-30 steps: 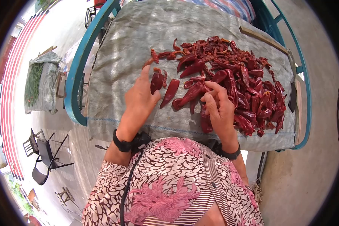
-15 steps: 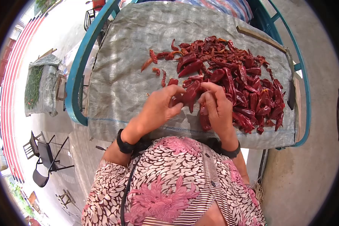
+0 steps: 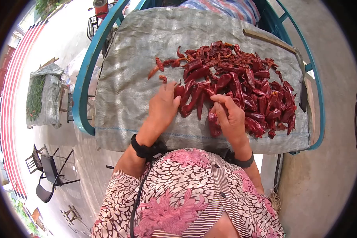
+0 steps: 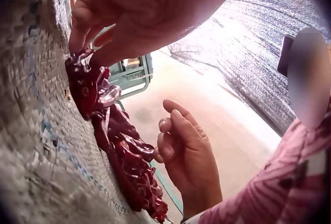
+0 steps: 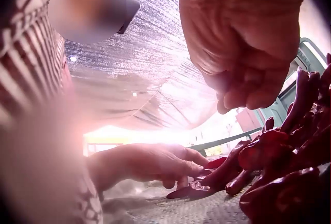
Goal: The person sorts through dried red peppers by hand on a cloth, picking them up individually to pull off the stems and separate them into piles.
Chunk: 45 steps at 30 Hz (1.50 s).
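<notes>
Red dried peppers (image 3: pixel 261 99) lie in a broad heap on the grey woven sheet (image 3: pixel 123 99). Left of the heap, my left hand (image 3: pixel 162 108) has its fingertips at a dark red pepper (image 3: pixel 179 91). In the left wrist view, the fingers of that left hand (image 4: pixel 139 17) pinch the top of a glossy pepper (image 4: pixel 83 87). My right hand (image 3: pixel 232 121) hovers by the heap's near edge, its fingers loosely curled, with nothing visible in them. The right wrist view shows this right hand (image 5: pixel 243 43) above the peppers (image 5: pixel 279 182).
A teal metal frame (image 3: pixel 83 87) surrounds the sheet. A wooden strip (image 3: pixel 267 40) lies at the far right and a dark flat object (image 3: pixel 303 96) at the right edge. Beyond the frame stand a chair (image 3: pixel 49 168) and a stand with green produce (image 3: pixel 36 95).
My left hand moved in to the pepper beside my right hand, then back left to another pepper. The long peppers between the hands have shifted. My right hand has barely moved.
</notes>
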Each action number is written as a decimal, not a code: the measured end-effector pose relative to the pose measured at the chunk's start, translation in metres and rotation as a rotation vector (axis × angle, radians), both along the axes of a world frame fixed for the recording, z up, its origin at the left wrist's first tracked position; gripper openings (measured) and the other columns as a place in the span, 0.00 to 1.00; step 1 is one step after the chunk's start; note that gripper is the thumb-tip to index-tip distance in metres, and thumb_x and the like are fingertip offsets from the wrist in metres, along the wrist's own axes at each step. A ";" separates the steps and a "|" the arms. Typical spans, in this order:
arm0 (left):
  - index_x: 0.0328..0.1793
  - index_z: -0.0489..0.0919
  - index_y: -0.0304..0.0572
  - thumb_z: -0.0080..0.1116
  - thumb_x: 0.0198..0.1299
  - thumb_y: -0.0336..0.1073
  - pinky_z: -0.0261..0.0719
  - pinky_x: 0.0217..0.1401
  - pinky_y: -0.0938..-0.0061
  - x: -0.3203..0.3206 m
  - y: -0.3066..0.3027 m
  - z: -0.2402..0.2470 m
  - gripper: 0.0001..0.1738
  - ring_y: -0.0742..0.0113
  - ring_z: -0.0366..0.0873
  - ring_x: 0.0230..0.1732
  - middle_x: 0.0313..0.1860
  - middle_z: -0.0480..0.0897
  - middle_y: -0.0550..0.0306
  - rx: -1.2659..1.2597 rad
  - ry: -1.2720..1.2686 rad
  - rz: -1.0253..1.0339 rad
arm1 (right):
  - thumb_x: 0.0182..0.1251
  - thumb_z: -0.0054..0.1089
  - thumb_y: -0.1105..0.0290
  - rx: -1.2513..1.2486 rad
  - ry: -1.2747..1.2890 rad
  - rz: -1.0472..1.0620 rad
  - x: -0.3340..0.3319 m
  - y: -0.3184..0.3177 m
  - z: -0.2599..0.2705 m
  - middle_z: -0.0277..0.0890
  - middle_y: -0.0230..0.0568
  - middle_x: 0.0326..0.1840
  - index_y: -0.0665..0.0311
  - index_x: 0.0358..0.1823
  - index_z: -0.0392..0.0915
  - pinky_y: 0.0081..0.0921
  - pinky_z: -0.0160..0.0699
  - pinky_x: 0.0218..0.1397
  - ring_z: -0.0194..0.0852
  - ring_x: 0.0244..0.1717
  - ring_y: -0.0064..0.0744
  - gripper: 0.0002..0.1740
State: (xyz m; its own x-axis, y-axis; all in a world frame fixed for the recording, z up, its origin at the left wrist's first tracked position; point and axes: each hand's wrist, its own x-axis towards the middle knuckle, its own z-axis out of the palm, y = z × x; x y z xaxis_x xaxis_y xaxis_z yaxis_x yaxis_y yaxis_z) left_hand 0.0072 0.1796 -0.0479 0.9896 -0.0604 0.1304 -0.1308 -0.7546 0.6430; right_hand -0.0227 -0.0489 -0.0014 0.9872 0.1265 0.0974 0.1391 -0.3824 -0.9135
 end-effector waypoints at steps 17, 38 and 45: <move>0.78 0.68 0.48 0.73 0.56 0.33 0.76 0.63 0.53 0.072 -0.047 -0.004 0.42 0.41 0.75 0.60 0.56 0.80 0.43 0.214 -0.265 -0.071 | 0.74 0.62 0.75 0.008 0.044 -0.065 -0.023 -0.039 -0.009 0.85 0.43 0.40 0.60 0.54 0.82 0.27 0.82 0.41 0.87 0.37 0.35 0.10; 0.61 0.80 0.47 0.69 0.66 0.38 0.82 0.46 0.63 0.021 -0.121 0.086 0.18 0.52 0.85 0.45 0.48 0.84 0.52 0.040 -0.409 -0.071 | 0.74 0.64 0.61 0.056 -0.057 0.160 0.000 -0.089 -0.001 0.87 0.46 0.42 0.59 0.64 0.74 0.39 0.84 0.47 0.88 0.44 0.45 0.22; 0.50 0.79 0.42 0.61 0.74 0.39 0.79 0.41 0.65 -0.011 -0.146 0.083 0.09 0.56 0.81 0.36 0.37 0.81 0.52 -0.309 -0.313 0.011 | 0.71 0.67 0.57 0.118 -0.024 0.263 0.007 -0.058 -0.005 0.83 0.63 0.42 0.65 0.58 0.68 0.52 0.80 0.44 0.83 0.45 0.67 0.25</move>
